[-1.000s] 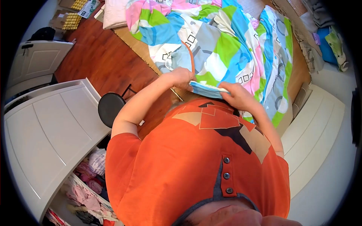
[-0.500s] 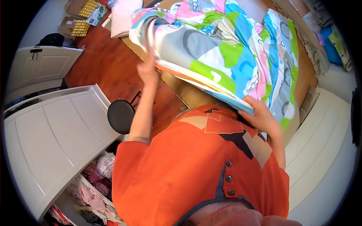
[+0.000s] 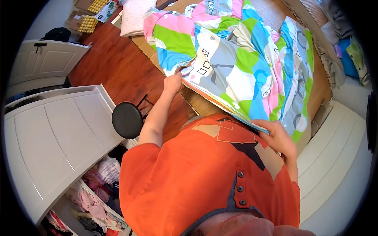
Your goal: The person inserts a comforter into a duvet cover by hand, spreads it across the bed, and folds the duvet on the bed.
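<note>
Your left hand (image 3: 173, 83) is closed on the edge of a large fabric cover (image 3: 246, 59) patterned in green, blue, pink, grey and white. Your right hand (image 3: 277, 135) grips the same edge between thumb and fingers, just beside the hem of your orange short-sleeved shirt (image 3: 197, 177). Your hands are well apart, and the near edge, showing an orange strip, slants between them. The large fabric cover lies spread and wrinkled in front of you over a flat tan surface (image 3: 321, 74). Near its far left corner is a folded pale pink pad (image 3: 138, 17). On your left, a round black stool (image 3: 127, 120) stands on the reddish-brown wooden floor (image 3: 118, 59), beside a white panelled cabinet (image 3: 59, 137)
</note>
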Demonstrator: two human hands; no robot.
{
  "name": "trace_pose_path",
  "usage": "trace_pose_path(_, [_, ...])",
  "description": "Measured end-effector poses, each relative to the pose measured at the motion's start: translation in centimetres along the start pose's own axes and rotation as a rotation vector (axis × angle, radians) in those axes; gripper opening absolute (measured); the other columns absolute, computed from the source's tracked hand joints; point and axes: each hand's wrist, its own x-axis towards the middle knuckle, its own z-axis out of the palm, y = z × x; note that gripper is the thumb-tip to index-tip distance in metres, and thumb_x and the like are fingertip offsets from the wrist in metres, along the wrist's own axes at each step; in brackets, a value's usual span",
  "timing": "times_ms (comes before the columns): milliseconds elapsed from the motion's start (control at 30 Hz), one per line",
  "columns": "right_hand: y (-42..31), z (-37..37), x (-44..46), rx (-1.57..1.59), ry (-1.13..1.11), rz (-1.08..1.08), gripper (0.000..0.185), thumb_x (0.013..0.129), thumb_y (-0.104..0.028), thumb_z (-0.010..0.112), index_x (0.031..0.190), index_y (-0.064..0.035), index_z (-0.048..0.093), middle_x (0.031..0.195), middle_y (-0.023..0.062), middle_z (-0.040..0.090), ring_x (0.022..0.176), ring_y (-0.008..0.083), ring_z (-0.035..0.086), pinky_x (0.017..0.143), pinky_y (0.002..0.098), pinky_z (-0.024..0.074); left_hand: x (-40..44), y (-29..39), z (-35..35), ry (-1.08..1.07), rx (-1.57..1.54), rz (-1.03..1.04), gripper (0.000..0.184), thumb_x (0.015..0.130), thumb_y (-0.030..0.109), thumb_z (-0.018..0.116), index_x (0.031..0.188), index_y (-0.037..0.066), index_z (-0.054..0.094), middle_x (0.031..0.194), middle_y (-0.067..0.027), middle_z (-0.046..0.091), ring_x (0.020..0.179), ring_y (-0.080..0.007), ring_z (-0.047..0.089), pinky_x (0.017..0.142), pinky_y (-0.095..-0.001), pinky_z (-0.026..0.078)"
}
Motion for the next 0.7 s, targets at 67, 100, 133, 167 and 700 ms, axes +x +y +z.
trace_pose_path(67, [0.0, 0.6, -0.4, -0.029, 0.042, -0.007, 0.034, 0.075, 0.001, 0.047, 0.108, -0.0024, 0.057, 0.085, 0.0163, 0.062, 0.073, 0.0260, 0.059, 0.068, 0.0306, 0.0454, 2.3, -0.6, -1.7, 0.015, 0.003, -0.041, 0.027, 0.077, 0.021, 0.051, 0.102, 0.012, 0.054, 0.088, -0.0171, 0.063, 0.085, -0.0338, 0.061, 0.074, -0.0423, 0.048])
trace_pose_path(100, [0.1, 0.6, -0.5, -0.056, 0.083, -0.017, 0.034, 0.075, 0.001, 0.047, 0.107, -0.0021, 0.057, 0.084, 0.0162, 0.062, 0.073, 0.0248, 0.059, 0.068, 0.0302, 0.0456, 4.8, -1.7, -1.8, 0.210, 0.074, 0.051, 0.028, 0.080, 0.023, 0.046, 0.106, 0.013, 0.054, 0.096, -0.0170, 0.062, 0.090, -0.0348, 0.059, 0.077, -0.0442, 0.047])
trace_pose_path(133, [-0.1, 0.5, -0.5, -0.056, 0.081, -0.012, 0.034, 0.075, 0.001, 0.047, 0.107, -0.0021, 0.057, 0.084, 0.0162, 0.062, 0.073, 0.0248, 0.059, 0.068, 0.0302, 0.0456, 6.4, -1.1, -6.1, 0.212, 0.048, -0.022, 0.027, 0.082, 0.025, 0.044, 0.105, 0.014, 0.054, 0.097, -0.0166, 0.061, 0.088, -0.0354, 0.059, 0.075, -0.0446, 0.047])
trace_pose_path(167, [-0.5, 0.2, -0.5, 0.007, 0.122, -0.010, 0.035, 0.074, 0.002, 0.047, 0.107, -0.0018, 0.057, 0.083, 0.0163, 0.062, 0.073, 0.0238, 0.060, 0.068, 0.0296, 0.0457, 8.0, -0.4, -10.4, 0.215, 0.022, -0.095, 0.027, 0.084, 0.026, 0.041, 0.105, 0.014, 0.054, 0.097, -0.0161, 0.060, 0.087, -0.0360, 0.058, 0.073, -0.0450, 0.046])
trace_pose_path(700, [-1.5, -1.6, -0.5, 0.091, 0.092, -0.076, 0.029, 0.074, 0.002, 0.044, 0.097, 0.0001, 0.062, 0.075, 0.0132, 0.063, 0.062, 0.0167, 0.059, 0.059, 0.0261, 0.0452, -3.6, -0.7, 3.8, 0.279, -0.334, -0.367, 0.029, 0.075, 0.023, 0.057, 0.103, 0.021, 0.052, 0.077, -0.0180, 0.062, 0.075, -0.0376, 0.060, 0.065, -0.0454, 0.047])
